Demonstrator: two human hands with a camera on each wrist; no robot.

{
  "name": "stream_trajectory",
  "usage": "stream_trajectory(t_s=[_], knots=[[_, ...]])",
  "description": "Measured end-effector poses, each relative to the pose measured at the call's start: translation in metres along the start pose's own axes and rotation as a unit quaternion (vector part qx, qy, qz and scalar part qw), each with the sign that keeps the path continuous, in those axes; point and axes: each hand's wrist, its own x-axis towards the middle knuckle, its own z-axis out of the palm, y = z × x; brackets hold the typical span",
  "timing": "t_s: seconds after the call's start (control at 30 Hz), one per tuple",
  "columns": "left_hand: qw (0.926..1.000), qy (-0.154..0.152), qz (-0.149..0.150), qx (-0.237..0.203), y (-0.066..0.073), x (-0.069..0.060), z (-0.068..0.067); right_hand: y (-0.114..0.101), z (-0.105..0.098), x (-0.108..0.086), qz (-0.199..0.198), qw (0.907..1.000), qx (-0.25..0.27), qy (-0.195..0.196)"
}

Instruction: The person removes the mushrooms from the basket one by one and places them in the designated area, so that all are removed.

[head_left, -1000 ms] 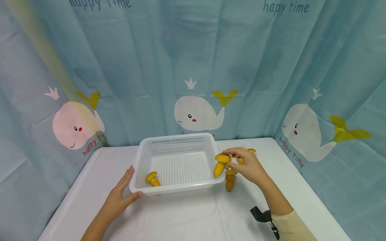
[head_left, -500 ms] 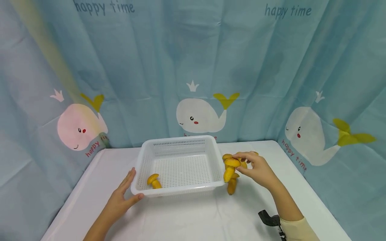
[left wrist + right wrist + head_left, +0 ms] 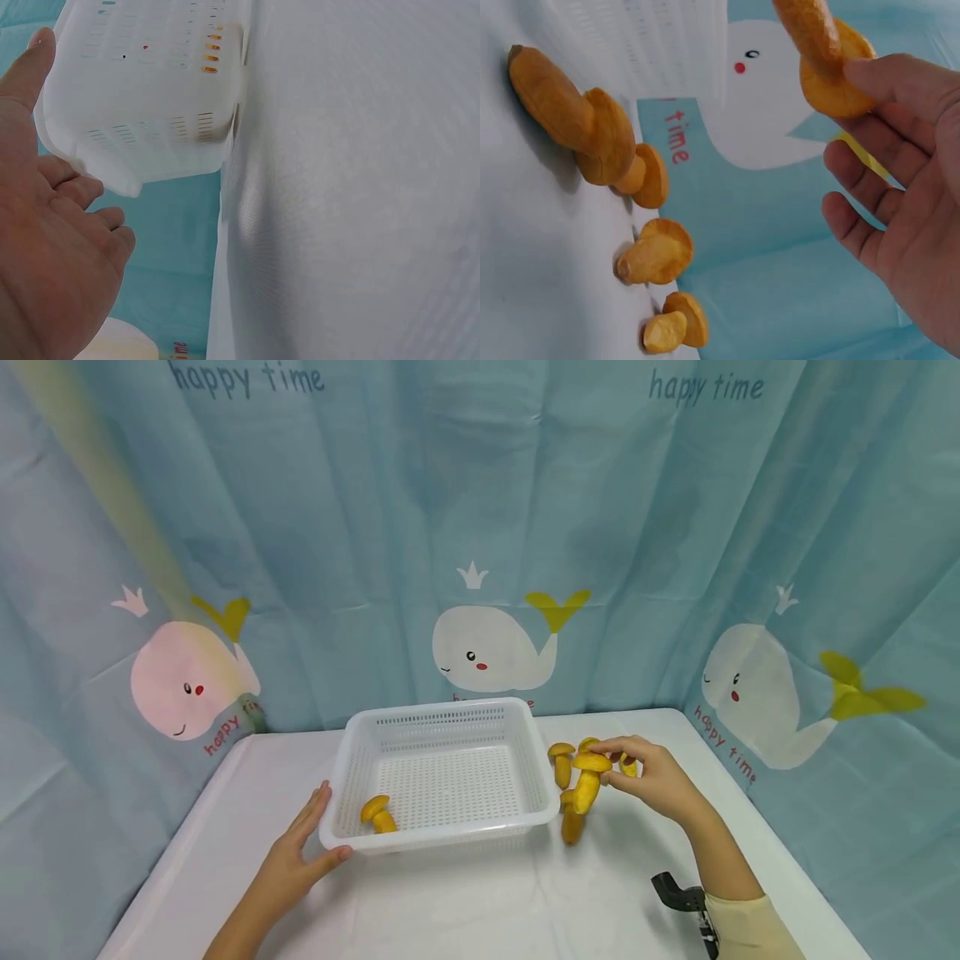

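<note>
A yellow-brown mushroom (image 3: 588, 782) is pinched by its cap between the thumb and fingers of my right hand (image 3: 654, 777), its stem hanging downward. In the right wrist view the same mushroom (image 3: 817, 45) stands off the table. My left hand (image 3: 288, 860) rests against the near left corner of a white perforated basket (image 3: 442, 837), fingers along its side and thumb at the front rim. One mushroom (image 3: 379, 814) lies inside, near that corner. Right of the basket, several more mushrooms lie on the table, including one (image 3: 562, 764) close to its wall and another (image 3: 572, 827) nearer me.
A white cloth (image 3: 450, 902) covers the table. Behind and beside it hangs a blue curtain (image 3: 360, 527) printed with whales. Black wrist gear (image 3: 678, 893) sits by the right sleeve (image 3: 750, 927).
My right hand has moved rightward with the mushroom, from the basket's right rim to above the loose mushrooms. The left hand stays at the basket's corner.
</note>
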Motion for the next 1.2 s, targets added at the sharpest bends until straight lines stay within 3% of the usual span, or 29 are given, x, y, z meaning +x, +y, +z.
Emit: stream_trajectory(t_s=[0.23,1.2], knots=[[1.0,0.002,-0.003,0.001,0.0,-0.001,0.0,0.012,-0.003,-0.001,-0.01,0.9999,-0.004,0.001],[1.0,0.0,-0.001,0.005,0.001,0.0,0.0,0.06,-0.001,-0.004,0.08,0.9963,-0.01,-0.029]])
